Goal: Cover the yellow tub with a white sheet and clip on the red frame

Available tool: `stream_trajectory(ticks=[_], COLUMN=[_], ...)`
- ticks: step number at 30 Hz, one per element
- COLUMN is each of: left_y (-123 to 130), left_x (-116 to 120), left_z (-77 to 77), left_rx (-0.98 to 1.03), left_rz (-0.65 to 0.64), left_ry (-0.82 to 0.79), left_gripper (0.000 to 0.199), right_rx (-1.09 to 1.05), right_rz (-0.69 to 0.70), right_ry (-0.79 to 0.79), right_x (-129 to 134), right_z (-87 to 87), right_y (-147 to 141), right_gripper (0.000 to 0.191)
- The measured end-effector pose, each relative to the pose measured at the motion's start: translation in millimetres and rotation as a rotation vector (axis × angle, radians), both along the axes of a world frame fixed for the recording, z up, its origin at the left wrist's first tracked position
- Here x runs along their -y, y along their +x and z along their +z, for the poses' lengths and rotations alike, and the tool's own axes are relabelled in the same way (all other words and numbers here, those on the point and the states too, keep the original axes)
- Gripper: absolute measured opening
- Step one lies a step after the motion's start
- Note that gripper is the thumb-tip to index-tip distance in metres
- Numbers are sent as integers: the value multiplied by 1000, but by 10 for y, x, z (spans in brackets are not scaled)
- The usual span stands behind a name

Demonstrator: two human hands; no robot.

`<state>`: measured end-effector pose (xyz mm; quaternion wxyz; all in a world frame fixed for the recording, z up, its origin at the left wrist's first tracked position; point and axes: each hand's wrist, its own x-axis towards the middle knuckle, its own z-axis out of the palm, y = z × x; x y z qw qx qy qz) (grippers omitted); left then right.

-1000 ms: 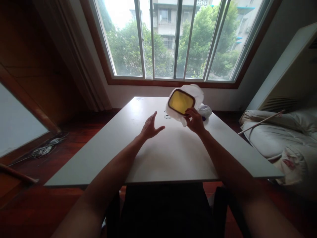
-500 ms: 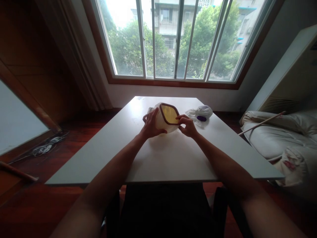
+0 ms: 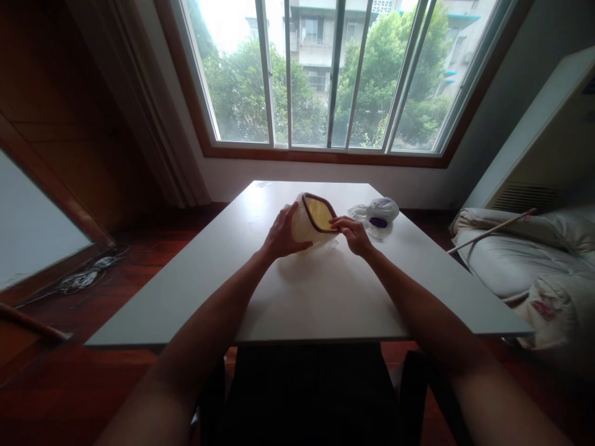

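A small yellow bin (image 3: 302,224) with a brown rim lies tilted above the white table (image 3: 320,303), its opening turned up and to the right. Thin, pale, see-through plastic shows around its outside. My left hand (image 3: 281,236) is wrapped about the bin's left side, thumb low and fingers over the top. At the lower right corner of the rim, my right hand (image 3: 353,235) pinches the edge, with fingertips reaching just inside the opening. Right of that hand lies a crumpled white plastic bag (image 3: 385,209) with a purple patch.
A wide window (image 3: 316,87) stands behind the table. On the right is a pale padded seat (image 3: 520,248) with a stick (image 3: 493,230) across it. Coiled cables (image 3: 83,277) lie on the red-brown floor at left.
The bin has turned slightly, its rim tipping a little. My left fingers have shifted along its side, and my right fingers have straightened somewhat at the rim.
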<state>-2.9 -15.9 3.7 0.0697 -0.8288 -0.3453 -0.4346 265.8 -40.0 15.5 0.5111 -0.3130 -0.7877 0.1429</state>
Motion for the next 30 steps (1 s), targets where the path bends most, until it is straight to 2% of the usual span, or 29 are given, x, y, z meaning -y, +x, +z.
stream_trajectory(ticks=[3, 5, 14, 24, 30], left_y=[19, 27, 66, 91, 101], left_x=[12, 15, 59, 54, 57], left_z=[1, 2, 14, 1, -6], left_rx=[7, 10, 17, 30, 48], left_rz=[17, 29, 61, 65, 66], left_ry=[2, 3, -9, -25, -24], left_gripper=[128, 129, 127, 127, 127], right_rx=[107, 164, 195, 211, 136], right_rz=[-194, -269, -139, -181, -237], right_ry=[100, 161, 266, 307, 343], right_x=[57, 113, 284, 260, 248], right_z=[46, 79, 133, 112, 155], right_y=[-11, -41, -246, -237, -207], right_gripper=[25, 26, 23, 24, 27])
